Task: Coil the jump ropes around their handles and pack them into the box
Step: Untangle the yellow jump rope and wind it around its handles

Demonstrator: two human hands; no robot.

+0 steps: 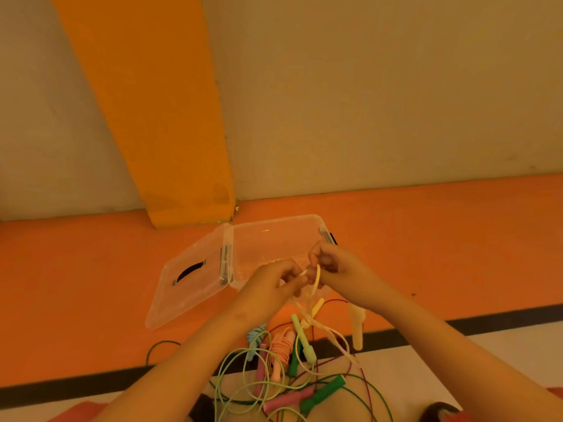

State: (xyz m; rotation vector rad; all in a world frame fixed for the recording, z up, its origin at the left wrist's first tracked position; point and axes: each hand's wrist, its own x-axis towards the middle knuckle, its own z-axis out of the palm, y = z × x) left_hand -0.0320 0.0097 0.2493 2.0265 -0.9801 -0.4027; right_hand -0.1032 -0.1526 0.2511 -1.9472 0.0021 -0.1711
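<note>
Tangled ropes (274, 376) heaped nearside of box (275, 222). Over its near rim, left hand (271, 286) and right hand (330, 263) both pinch yellow rope (317, 277): coiling likely just begun. Next: gather dangling handles (357, 328), wrap.

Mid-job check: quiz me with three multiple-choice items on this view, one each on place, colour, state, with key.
1. The clear lid of the clear plastic box lies: A on top; B at its left; C at its right.
2. The thin rope pinched by left hand and right hand is: A pale yellow; B black; C blue.
3. The box is: A upturned; B shut; C open.
Key: B, lid rests off its left side; A, pale strand between the hands; C, interior exposed.
</note>
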